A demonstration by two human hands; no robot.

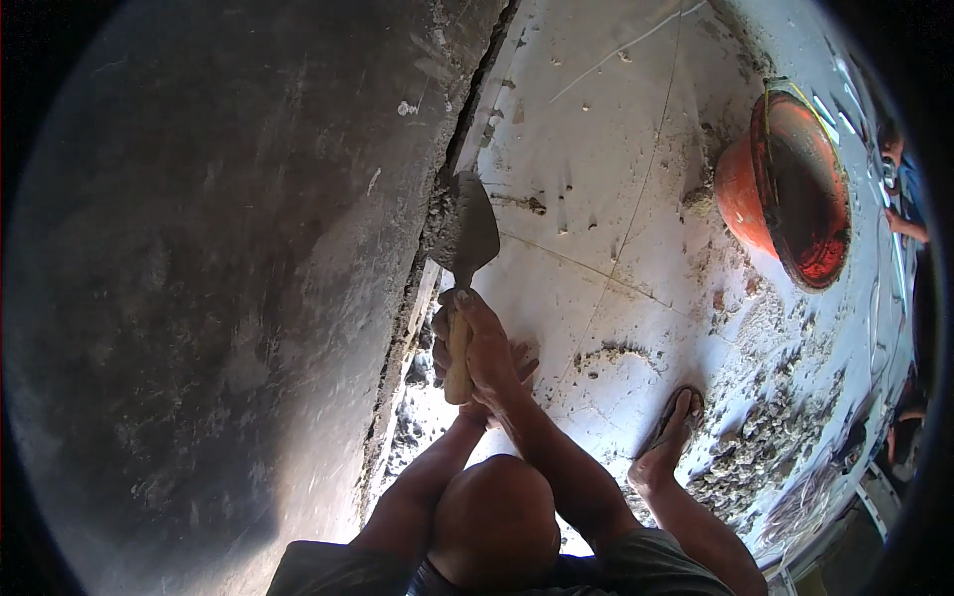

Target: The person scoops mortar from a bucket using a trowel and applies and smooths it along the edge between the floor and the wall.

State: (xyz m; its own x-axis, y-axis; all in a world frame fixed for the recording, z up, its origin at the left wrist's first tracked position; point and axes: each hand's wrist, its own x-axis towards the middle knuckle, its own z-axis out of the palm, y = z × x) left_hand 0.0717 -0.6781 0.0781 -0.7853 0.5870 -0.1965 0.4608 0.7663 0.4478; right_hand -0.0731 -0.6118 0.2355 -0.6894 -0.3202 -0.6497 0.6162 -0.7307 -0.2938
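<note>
One trowel is at work here, its blade against the seam where the dark grey surface meets the pale floor, with grey mortar along the blade's left edge. Of the person's two hands, the right hand is wrapped round the wooden handle; the left hand sits partly hidden behind it, and I can't tell whether it grips anything. I count one orange-red bucket over to the right, grey mix inside, and one sandalled foot near scattered rubble.
</note>
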